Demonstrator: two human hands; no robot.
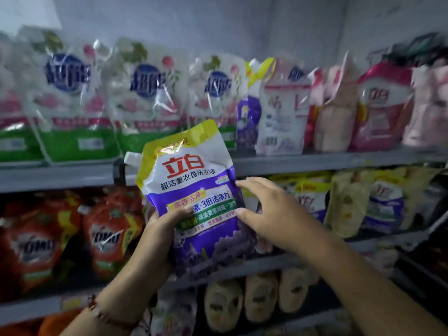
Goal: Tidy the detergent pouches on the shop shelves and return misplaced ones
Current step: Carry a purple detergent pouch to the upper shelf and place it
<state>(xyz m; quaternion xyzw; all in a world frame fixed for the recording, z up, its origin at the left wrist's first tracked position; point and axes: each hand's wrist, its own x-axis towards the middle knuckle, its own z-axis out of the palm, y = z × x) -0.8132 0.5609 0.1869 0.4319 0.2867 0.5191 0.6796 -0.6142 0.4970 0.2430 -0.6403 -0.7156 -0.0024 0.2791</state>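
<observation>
A purple, white and yellow detergent pouch (194, 190) with red characters and a white spout at its upper left is held upright in front of the shelves. My left hand (167, 226) grips it from below, thumb across its front. My right hand (264, 212) is beside the pouch's right edge with fingers spread, its fingertips touching that edge. Another purple pouch (248, 117) stands squeezed between white-green pouches (150, 98) and pale pink ones (283, 105) on the upper shelf.
The upper shelf (315, 161) holds white-green pouches at left and pink ones (385, 107) at right. The middle shelf carries red-orange pouches (36, 241) at left and purple-yellow and cream pouches (349, 202) at right. Cream pouches (259, 297) stand on the shelf below.
</observation>
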